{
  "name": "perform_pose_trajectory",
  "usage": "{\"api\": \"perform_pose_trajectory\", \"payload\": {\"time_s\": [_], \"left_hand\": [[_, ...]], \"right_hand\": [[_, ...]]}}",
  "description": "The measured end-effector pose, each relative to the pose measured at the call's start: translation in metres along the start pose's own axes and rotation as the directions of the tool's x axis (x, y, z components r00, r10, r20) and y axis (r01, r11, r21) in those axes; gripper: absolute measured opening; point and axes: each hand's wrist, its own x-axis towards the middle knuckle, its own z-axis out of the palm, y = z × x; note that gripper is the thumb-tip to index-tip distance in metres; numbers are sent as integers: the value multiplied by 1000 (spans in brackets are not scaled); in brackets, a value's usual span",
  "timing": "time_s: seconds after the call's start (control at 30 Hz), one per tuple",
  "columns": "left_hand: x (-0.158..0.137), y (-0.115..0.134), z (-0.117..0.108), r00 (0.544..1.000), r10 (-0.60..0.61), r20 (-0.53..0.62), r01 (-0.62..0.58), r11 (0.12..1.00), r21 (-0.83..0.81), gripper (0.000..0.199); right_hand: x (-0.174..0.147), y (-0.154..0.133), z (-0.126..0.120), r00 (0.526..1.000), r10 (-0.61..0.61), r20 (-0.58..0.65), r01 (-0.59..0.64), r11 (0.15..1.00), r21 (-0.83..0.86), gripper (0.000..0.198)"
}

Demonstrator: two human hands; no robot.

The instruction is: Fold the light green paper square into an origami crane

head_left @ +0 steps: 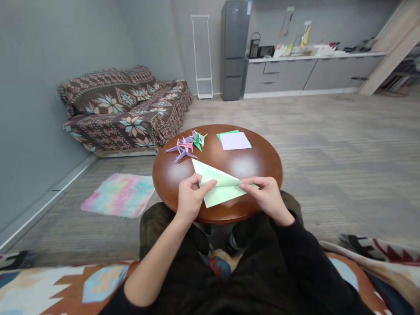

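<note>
A sheet of pale green paper [223,195], partly folded along a slanting crease, is held just above the round wooden table. My left hand [193,194] pinches its left side, thumb on top near the fold. At the right end of the crease, my right hand [263,192] grips the paper between thumb and fingers. Beyond my left hand lies a cluster of folded paper cranes [186,145] in purple, pink and green. Flat sheets, a lilac one [235,141] over a green one [220,136], rest on the far side of the table.
The brown round table [265,164] stands at my knees. To the left are a pastel fluffy rug [120,194] and a sofa with a patterned cover [127,109]. A grey fridge [233,52] and a kitchen counter [288,76] line the back wall.
</note>
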Motion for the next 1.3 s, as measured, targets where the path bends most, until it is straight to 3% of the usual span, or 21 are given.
{"api": "perform_pose_trajectory", "payload": {"time_s": [0.27,0.63,0.8,0.9,1.0,1.07,1.17,1.23,1.3], "left_hand": [[-5,3,8,985,98,-142,-88,993,76,35],[6,-7,0,953,67,-297,-95,992,-83,38],[7,-7,-2,937,40,-346,-97,984,-148,38],[2,-5,4,932,93,-351,-126,990,-70,37],[-7,-1,18,929,170,-328,-177,984,7,35],[-12,1,26,938,196,-286,-202,979,9,37],[-14,-1,31,960,177,-217,-194,979,-60,59],[-10,-5,26,975,155,-158,-170,982,-83,87],[-2,-9,16,981,145,-127,-155,985,-70,97]], "right_hand": [[-5,-3,14,988,-6,-154,21,995,97,18],[-5,0,7,994,57,-89,-37,976,214,16],[-5,1,4,982,84,-167,-24,944,329,25],[-7,2,17,988,136,-73,-90,891,445,60],[-9,0,38,979,193,65,-200,856,477,50],[-8,-1,49,977,209,42,-200,830,521,41],[-1,3,52,971,226,-79,-147,823,548,35],[7,10,48,968,233,-94,-152,843,516,33],[16,19,41,969,218,-113,-140,868,476,33]]}}
